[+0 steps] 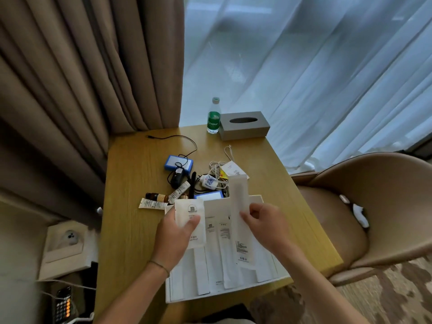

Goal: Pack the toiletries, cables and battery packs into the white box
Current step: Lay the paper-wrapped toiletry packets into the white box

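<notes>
The white box lies open at the table's near edge with several white toiletry packets lying in it. My left hand holds a short white packet above the box's left side. My right hand grips a long narrow white packet over the box's right side. Behind the box lie two tubes, a brown bottle, a black comb, a blue battery pack with a black cable and adapter, a second blue pack, and a white charger with coiled cable.
A green-labelled water bottle and a grey tissue box stand at the table's far edge. A tan chair sits to the right, curtains hang behind, and a wall socket is low on the left.
</notes>
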Available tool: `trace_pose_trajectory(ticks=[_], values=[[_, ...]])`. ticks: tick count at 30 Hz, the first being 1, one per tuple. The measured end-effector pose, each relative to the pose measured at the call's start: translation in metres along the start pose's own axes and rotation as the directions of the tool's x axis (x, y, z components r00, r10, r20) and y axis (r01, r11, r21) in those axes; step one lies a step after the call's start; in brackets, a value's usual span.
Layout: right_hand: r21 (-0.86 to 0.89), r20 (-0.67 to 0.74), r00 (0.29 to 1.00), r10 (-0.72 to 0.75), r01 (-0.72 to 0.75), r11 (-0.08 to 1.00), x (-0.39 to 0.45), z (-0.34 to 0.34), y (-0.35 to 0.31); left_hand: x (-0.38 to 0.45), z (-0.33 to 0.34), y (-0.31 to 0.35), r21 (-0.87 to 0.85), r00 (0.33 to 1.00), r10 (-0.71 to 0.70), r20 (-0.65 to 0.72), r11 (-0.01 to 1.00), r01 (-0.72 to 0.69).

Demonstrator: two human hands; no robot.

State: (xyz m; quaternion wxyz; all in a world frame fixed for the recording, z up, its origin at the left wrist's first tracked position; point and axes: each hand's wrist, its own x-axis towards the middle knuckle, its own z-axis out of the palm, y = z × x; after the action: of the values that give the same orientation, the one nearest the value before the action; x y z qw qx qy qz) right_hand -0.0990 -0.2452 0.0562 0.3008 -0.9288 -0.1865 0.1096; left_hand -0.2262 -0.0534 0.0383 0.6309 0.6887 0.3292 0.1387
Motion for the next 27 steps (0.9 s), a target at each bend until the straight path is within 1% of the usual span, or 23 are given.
trace_pose_trajectory(ticks=[1,4,5,8,12,16,19,23,27], values=[[-0.044,0.011,1.0,-0.014,0.014,0.999,-0.007,0.004,0.003,-0.003,-0.003,-0.001,-0.004,1.0,-0.001,0.006,1.0,0.001],[-0.108,0.033,0.999,-0.03,0.033,0.994,-0.021,0.019,0.009,-0.012,-0.01,-0.005,-0.024,1.0,-0.018,0.011,1.0,0.018],[-0.16,0.032,0.999,-0.028,0.033,0.987,-0.023,0.025,0.01,-0.014,-0.012,-0.007,-0.03,1.0,-0.023,0.005,0.999,0.023],[-0.385,0.047,0.999,-0.018,0.034,0.922,-0.021,0.04,0.011,-0.02,-0.017,-0.009,-0.048,0.999,-0.038,-0.004,0.998,0.038],[-0.548,0.149,0.987,0.061,0.031,0.836,-0.009,0.055,0.011,-0.024,-0.02,-0.009,-0.058,0.999,-0.047,0.001,0.997,0.047],[-0.648,0.176,0.979,0.102,0.037,0.761,0.0,0.069,0.011,-0.025,-0.022,-0.01,-0.049,0.998,-0.069,0.009,0.996,0.069],[-0.756,0.187,0.971,0.149,0.045,0.653,0.007,0.081,0.01,-0.028,-0.02,-0.01,-0.024,0.997,-0.078,0.014,0.997,0.078],[-0.843,0.231,0.959,0.162,0.115,0.525,0.011,0.093,0.013,-0.032,-0.019,-0.009,-0.021,0.995,-0.1,0.021,0.995,0.1],[-0.859,0.317,0.939,0.132,0.225,0.461,0.013,0.103,0.02,-0.035,-0.02,-0.009,-0.029,0.992,-0.129,-0.011,0.991,0.129]])
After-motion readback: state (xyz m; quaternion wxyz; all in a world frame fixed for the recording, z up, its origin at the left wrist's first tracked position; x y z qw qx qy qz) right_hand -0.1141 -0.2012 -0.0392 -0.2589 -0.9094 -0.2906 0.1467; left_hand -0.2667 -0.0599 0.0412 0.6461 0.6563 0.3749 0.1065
